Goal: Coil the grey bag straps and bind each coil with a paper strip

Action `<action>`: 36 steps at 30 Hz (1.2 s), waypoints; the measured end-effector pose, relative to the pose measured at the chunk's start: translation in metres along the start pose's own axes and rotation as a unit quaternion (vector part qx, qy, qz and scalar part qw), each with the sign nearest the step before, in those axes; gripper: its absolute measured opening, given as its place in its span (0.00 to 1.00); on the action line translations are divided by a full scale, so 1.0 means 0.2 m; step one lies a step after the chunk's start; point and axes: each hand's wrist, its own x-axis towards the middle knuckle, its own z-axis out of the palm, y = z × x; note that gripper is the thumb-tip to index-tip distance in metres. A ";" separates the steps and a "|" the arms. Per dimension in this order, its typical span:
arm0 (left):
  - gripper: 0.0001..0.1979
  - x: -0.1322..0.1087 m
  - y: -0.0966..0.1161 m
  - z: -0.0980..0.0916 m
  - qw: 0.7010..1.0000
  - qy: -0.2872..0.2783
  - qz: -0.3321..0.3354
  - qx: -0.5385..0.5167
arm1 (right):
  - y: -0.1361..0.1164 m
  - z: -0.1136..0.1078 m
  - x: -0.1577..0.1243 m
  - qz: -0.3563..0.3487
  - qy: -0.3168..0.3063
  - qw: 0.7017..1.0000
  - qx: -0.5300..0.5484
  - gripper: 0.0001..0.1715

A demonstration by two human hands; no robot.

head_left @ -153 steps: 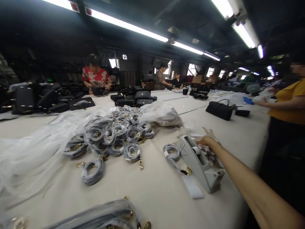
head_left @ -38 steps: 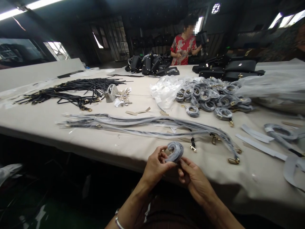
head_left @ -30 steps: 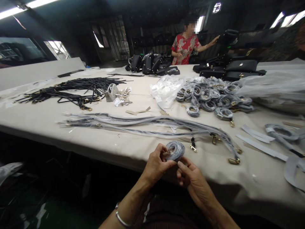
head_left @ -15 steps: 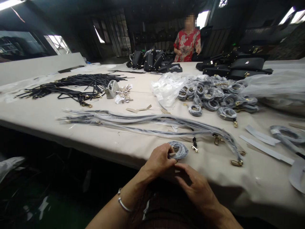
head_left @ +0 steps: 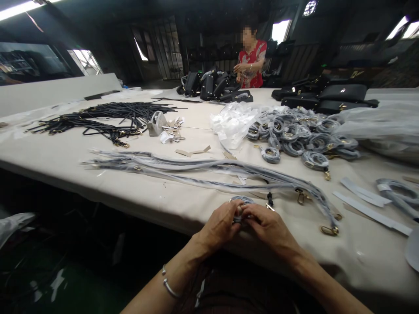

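At the table's near edge, my left hand grips a coiled strap in clear plastic wrap, mostly covered by my fingers. My right hand meets it from the other side, fingertips pinched against the coil close to my left thumb. Whether the right fingers hold a small piece of wrapping there is hidden. Just beyond my hands lie several long wrapped straps, stretched across the table, with gold clasps at their right end.
Finished-looking coils are heaped at the right, beside crumpled plastic. Unwrapped black straps lie at the left, near a tape dispenser. Paper strips lie at the right. Behind the black bags stands a person.
My right hand has moved up and left, from loosely apart to pinching at the coil, which my hands now cover more. The person across the table has turned and raised a hand.
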 end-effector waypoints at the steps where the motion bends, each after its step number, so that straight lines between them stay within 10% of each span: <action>1: 0.31 -0.01 0.00 0.00 1.000 0.004 0.004 -0.003 | -0.01 -0.01 0.01 0.031 -0.009 0.999 -0.004 0.12; 9: 0.30 -0.04 -0.01 0.01 1.000 -0.001 0.000 -0.027 | -0.09 -0.06 0.05 0.160 -0.077 0.984 0.031 0.05; 25: 0.19 -0.02 0.01 0.05 0.995 0.087 -0.046 -0.026 | -0.04 0.01 0.03 0.199 0.023 0.975 0.099 0.08; 29: 0.31 -0.02 0.02 0.06 0.993 0.087 -0.054 -0.063 | -0.04 -0.03 0.05 0.206 -0.027 0.967 0.146 0.25; 36: 0.28 -0.01 0.01 0.07 0.992 0.072 -0.069 -0.081 | -0.05 -0.10 0.15 0.114 -0.127 0.984 0.053 0.11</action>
